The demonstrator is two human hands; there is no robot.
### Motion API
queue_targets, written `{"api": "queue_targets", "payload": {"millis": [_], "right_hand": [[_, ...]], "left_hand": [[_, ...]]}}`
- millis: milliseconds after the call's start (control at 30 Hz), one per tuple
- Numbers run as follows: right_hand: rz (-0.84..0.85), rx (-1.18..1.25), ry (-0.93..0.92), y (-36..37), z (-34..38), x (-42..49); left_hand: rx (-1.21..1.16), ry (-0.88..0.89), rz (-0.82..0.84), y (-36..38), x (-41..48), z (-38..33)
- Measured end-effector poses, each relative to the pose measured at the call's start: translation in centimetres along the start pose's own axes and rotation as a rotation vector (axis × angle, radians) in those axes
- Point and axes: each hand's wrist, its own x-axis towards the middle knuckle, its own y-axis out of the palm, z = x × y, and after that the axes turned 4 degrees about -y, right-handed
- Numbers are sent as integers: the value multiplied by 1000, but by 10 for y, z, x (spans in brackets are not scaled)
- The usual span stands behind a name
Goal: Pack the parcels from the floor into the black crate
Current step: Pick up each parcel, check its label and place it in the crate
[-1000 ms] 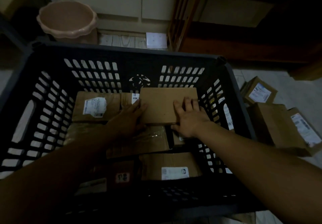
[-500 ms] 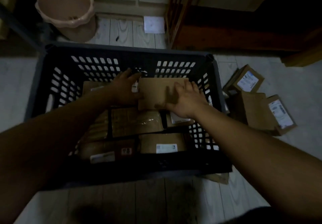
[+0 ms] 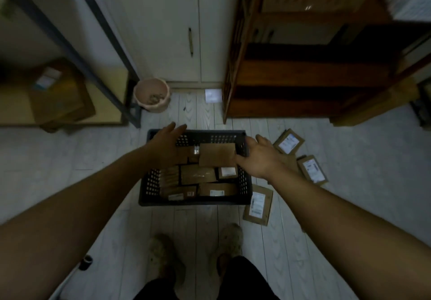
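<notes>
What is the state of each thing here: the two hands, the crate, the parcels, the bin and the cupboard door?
left hand, open, holding nothing, above the crate's far left corner
right hand, open, holding nothing, above the crate's right rim
black crate, upright on the floor, nearly full
plain parcel, flat on top, far right, not gripped
floor parcels, at least three, labels up, unpacked
pink bin, upright, uncovered
cupboard door, closed

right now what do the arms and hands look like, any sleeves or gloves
The left arm and right arm are bare, no sleeves in view. The left hand and right hand wear no gloves; no watch, ring or band shows.
</notes>
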Motion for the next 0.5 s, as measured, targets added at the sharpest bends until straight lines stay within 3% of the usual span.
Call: {"api": "queue_targets", "payload": {"millis": [100,267,500], "right_hand": [[-35,-3,-45,-42,11,-60],[-156,-5,-34,-84,14,-140],[-370,-29,40,-118,5,-269]], "left_hand": [[-86,-32,-59,-19,-71,-16],[-203,59,-125,-32,-151,-43],[-70,254,-221,-50,-242,-115]]}}
